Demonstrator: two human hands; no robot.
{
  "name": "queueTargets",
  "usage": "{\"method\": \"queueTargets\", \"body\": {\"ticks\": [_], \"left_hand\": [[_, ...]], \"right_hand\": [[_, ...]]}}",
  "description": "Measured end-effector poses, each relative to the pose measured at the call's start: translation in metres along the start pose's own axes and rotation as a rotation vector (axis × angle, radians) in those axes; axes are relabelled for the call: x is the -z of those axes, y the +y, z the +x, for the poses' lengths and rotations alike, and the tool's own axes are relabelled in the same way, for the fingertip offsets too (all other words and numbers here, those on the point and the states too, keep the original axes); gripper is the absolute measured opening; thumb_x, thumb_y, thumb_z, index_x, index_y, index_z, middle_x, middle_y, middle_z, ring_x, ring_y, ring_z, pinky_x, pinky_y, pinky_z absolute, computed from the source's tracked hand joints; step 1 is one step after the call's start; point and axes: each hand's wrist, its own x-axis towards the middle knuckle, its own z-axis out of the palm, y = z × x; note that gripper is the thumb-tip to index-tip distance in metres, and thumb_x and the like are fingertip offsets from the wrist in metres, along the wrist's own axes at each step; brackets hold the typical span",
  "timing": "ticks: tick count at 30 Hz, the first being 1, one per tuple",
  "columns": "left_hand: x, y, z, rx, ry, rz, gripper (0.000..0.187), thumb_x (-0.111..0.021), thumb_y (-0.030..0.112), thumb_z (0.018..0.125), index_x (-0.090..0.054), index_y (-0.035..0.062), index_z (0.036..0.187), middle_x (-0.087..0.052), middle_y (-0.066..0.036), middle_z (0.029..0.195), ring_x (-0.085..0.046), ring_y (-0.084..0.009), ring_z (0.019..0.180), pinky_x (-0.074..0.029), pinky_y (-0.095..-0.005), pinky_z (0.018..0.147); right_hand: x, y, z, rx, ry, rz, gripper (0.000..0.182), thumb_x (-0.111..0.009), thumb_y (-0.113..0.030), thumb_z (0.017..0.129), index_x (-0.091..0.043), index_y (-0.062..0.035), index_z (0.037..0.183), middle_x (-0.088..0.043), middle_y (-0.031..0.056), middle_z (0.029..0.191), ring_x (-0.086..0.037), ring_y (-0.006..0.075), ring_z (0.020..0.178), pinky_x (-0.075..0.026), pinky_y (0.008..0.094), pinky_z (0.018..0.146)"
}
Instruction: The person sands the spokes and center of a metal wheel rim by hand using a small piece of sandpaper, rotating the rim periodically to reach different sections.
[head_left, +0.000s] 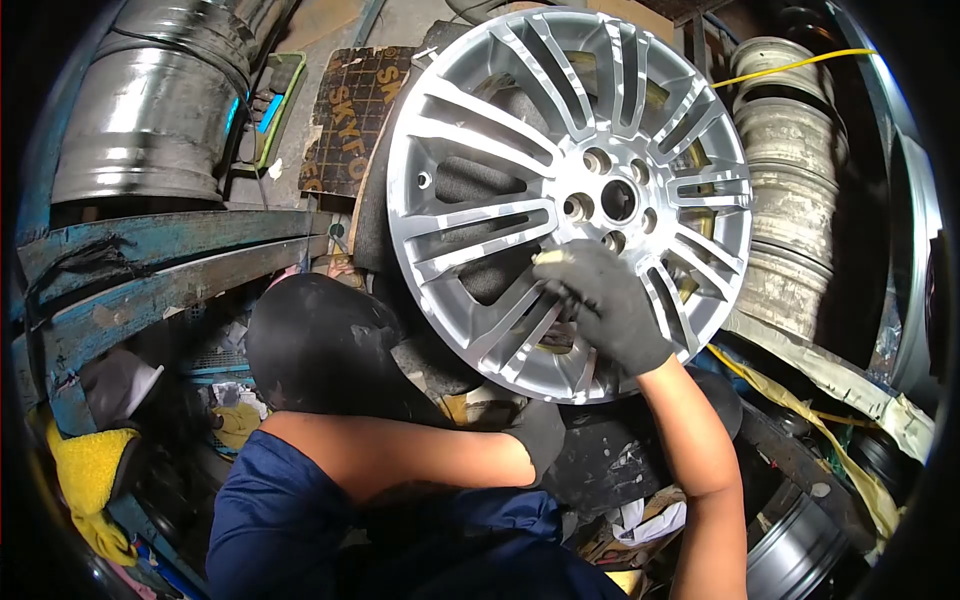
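Observation:
A silver multi-spoke alloy wheel [620,150] leans face-up in front of me, with patchy bright and dull areas on its spokes. Over its lower spokes, just below the hub, is my right hand [610,305] in a dark glove. Its fingers are curled, and a small pale yellowish piece [553,258] shows at the fingertips; what it is I cannot make out. My left hand [540,437], gloved too, is at the wheel's bottom edge between my knees, its fingers hidden.
Stacked bare rims [790,190] stand on the right, near a yellow cord [800,65]. A large metal barrel [150,120] is at the upper left, behind a blue metal frame [170,240]. Printed cardboard [355,120] lies beside the wheel. A yellow cloth [90,470] hangs at lower left.

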Motion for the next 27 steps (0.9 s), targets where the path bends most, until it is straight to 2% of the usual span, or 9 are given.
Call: {"method": "queueTargets", "body": {"ticks": [4, 6, 9, 14, 18, 21, 22, 25, 27], "left_hand": [[0.003, -0.001, 0.001, 0.055, 0.053, 0.041, 0.022, -0.065, 0.022, 0.090, -0.083, 0.0156, 0.101, -0.077, -0.004, 0.101, -0.070, -0.0256, 0.099, -0.050, -0.0412, 0.085], [0.005, 0.001, -0.003, 0.048, 0.040, 0.054, 0.022, -0.066, 0.022, 0.090, -0.083, 0.0156, 0.102, -0.078, -0.004, 0.102, -0.070, -0.0259, 0.102, -0.049, -0.0409, 0.087], [0.005, -0.001, -0.002, -0.002, 0.015, 0.049, 0.021, -0.065, 0.022, 0.090, -0.083, 0.0154, 0.100, -0.078, -0.005, 0.101, -0.070, -0.0264, 0.101, -0.050, -0.0412, 0.087], [0.006, -0.002, -0.005, 0.010, 0.033, 0.048, 0.022, -0.065, 0.021, 0.091, -0.083, 0.0147, 0.101, -0.078, -0.007, 0.098, -0.071, -0.0272, 0.099, -0.051, -0.0414, 0.083], [-0.043, 0.018, 0.013, 0.093, 0.156, 0.037, 0.020, -0.067, 0.021, 0.090, -0.083, 0.0142, 0.099, -0.077, -0.008, 0.096, -0.071, -0.0275, 0.098, -0.053, -0.0417, 0.082], [-0.003, 0.005, 0.001, 0.062, 0.045, 0.044, 0.023, -0.066, 0.020, 0.090, -0.083, 0.0126, 0.103, -0.078, -0.011, 0.103, -0.072, -0.0292, 0.102, -0.054, -0.0436, 0.086], [0.000, 0.003, 0.003, 0.058, 0.042, 0.006, 0.022, -0.065, 0.019, 0.091, -0.082, 0.0124, 0.104, -0.078, -0.012, 0.108, -0.072, -0.0296, 0.104, -0.054, -0.0439, 0.088], [-0.045, 0.007, 0.006, 0.127, 0.656, 0.137, 0.022, -0.064, 0.018, 0.091, -0.082, 0.0138, 0.102, -0.077, -0.010, 0.107, -0.072, -0.0288, 0.100, -0.053, -0.0431, 0.085], [-0.043, 0.014, 0.009, 0.102, 0.219, -0.027, 0.027, -0.063, 0.019, 0.093, -0.081, 0.0118, 0.112, -0.076, -0.011, 0.114, -0.070, -0.0303, 0.107, -0.053, -0.0453, 0.093]], "right_hand": [[0.002, -0.006, 0.004, 0.101, -0.052, 0.038, 0.042, -0.076, -0.002, 0.079, -0.072, -0.0133, 0.120, -0.073, 0.0096, 0.124, -0.066, 0.0355, 0.117, -0.052, 0.0457, 0.105], [0.000, -0.002, -0.001, 0.064, 0.013, -0.075, 0.048, -0.075, -0.001, 0.076, -0.069, -0.0129, 0.122, -0.071, 0.0109, 0.120, -0.065, 0.0354, 0.119, -0.050, 0.0476, 0.107], [-0.021, -0.036, -0.004, 0.218, -0.033, -0.098, 0.057, -0.076, -0.002, 0.073, -0.062, -0.0103, 0.128, -0.068, 0.0139, 0.111, -0.065, 0.0368, 0.113, -0.052, 0.0486, 0.101], [-0.005, -0.017, -0.008, 0.118, -0.052, -0.169, 0.058, -0.079, -0.014, 0.074, -0.062, -0.0089, 0.130, -0.066, 0.0169, 0.113, -0.064, 0.0387, 0.113, -0.048, 0.0500, 0.105], [-0.046, -0.040, -0.028, 0.381, -0.017, -0.323, 0.051, -0.070, -0.010, 0.080, -0.062, -0.0031, 0.130, -0.066, 0.0178, 0.116, -0.063, 0.0392, 0.117, -0.047, 0.0504, 0.107], [-0.018, -0.037, -0.010, 0.106, 0.002, -0.366, 0.050, -0.067, -0.008, 0.081, -0.061, -0.0001, 0.131, -0.066, 0.0183, 0.117, -0.063, 0.0379, 0.119, -0.046, 0.0515, 0.110], [-0.028, -0.030, -0.017, 0.169, 0.037, -0.365, 0.055, -0.069, -0.009, 0.080, -0.059, 0.0000, 0.133, -0.066, 0.0177, 0.121, -0.063, 0.0369, 0.121, -0.045, 0.0521, 0.112], [-0.051, -0.054, -0.030, 0.285, -0.032, -0.438, 0.056, -0.063, -0.013, 0.086, -0.054, -0.0008, 0.140, -0.063, 0.0183, 0.126, -0.060, 0.0376, 0.124, -0.044, 0.0525, 0.114], [-0.037, -0.046, -0.024, 0.148, -0.038, -0.488, 0.058, -0.064, -0.016, 0.085, -0.054, 0.0001, 0.139, -0.062, 0.0212, 0.128, -0.060, 0.0390, 0.125, -0.044, 0.0518, 0.113]]}}
